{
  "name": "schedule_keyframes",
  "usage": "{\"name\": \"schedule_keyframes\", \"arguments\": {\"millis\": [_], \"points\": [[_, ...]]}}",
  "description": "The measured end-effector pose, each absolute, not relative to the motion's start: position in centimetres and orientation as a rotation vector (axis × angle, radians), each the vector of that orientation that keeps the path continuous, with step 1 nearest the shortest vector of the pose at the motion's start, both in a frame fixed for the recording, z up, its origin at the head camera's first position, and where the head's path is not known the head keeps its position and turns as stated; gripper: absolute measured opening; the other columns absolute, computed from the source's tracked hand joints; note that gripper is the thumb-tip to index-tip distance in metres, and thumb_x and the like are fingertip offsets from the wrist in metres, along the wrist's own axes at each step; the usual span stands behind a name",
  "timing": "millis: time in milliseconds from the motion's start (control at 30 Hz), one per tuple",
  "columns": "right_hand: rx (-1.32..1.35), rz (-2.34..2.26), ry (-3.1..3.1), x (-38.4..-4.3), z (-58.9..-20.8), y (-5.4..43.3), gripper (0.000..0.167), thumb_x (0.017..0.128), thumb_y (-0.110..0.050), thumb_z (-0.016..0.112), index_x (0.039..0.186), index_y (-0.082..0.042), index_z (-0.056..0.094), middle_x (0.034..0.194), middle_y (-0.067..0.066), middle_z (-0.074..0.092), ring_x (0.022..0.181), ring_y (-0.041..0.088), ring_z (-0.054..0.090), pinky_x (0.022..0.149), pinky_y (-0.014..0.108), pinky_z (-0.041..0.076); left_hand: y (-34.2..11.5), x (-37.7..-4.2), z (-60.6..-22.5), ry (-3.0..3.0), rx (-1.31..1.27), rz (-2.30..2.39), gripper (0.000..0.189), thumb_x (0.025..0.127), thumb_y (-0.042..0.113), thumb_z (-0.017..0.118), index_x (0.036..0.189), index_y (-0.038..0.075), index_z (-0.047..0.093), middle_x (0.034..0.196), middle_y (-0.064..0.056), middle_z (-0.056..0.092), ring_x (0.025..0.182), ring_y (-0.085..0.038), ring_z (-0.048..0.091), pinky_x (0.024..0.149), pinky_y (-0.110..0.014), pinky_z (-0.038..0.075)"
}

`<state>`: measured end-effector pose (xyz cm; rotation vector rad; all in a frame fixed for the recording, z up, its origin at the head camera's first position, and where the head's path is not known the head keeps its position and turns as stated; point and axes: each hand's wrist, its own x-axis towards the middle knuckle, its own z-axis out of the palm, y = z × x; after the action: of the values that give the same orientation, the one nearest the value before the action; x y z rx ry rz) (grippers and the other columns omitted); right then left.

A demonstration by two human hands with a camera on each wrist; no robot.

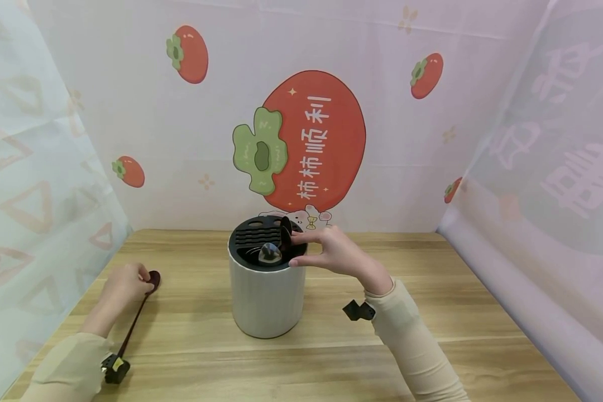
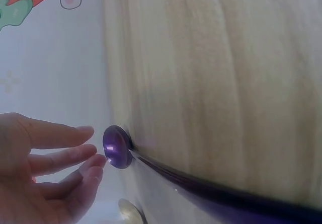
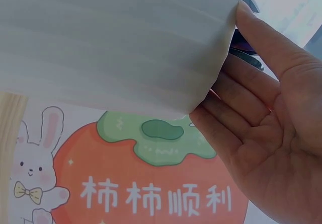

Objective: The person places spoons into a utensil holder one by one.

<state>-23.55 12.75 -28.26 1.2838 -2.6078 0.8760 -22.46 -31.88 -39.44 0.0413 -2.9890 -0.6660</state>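
On the left of the table lies a dark purple long-handled spoon (image 1: 137, 321). My left hand (image 1: 125, 285) is over its bowl end; in the left wrist view the loosely bent fingertips (image 2: 86, 131) come right up to the shiny bowl (image 2: 116, 147). A white ribbed utensil holder (image 1: 267, 301) with a black slotted top (image 1: 241, 226) stands mid-table, holding a rounded shiny spoon (image 1: 270, 254) and dark utensils (image 1: 285, 231). My right hand (image 1: 334, 251) is at its right rim, thumb and fingers spread; other fingertips are hidden behind the holder's wall (image 3: 151, 48) in the right wrist view.
A light metallic spoon-like end (image 2: 130, 211) shows low in the left wrist view. The wooden table (image 1: 382, 357) is backed by a printed sheet (image 1: 382, 139) with persimmons, and hanging sheets stand on both sides. Small black cameras (image 1: 115, 368) are strapped at both wrists.
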Motion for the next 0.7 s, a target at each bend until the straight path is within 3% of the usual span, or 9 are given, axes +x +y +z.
{"name": "schedule_keyframes", "arguments": {"millis": [233, 700], "points": [[1.293, 0.876, -2.6, -23.54, -28.24, 12.76, 0.048, 0.08, -0.038, 0.074, 0.118, -0.011, 0.068, 0.123, 0.005, 0.064, 0.114, 0.012, 0.061, 0.089, 0.029, 0.053, -32.26, -22.48, -39.73, -3.066, 0.025, -0.642, 0.018, 0.078, 0.01, 0.069, 0.082, -0.005, 0.059, 0.083, -0.023, 0.061, 0.074, -0.035, 0.056, 0.064, -0.046, 0.046], [1.285, 0.864, -2.612, -23.49, -28.23, 12.76, 0.048, 0.08, -0.039, 0.074, 0.119, -0.011, 0.068, 0.125, 0.004, 0.064, 0.114, 0.011, 0.06, 0.089, 0.027, 0.052, -32.44, -22.67, -40.22, -3.152, 0.054, -0.577, 0.021, 0.072, 0.017, 0.073, 0.064, 0.004, 0.057, 0.068, -0.009, 0.055, 0.067, -0.025, 0.049, 0.057, -0.032, 0.039]]}}
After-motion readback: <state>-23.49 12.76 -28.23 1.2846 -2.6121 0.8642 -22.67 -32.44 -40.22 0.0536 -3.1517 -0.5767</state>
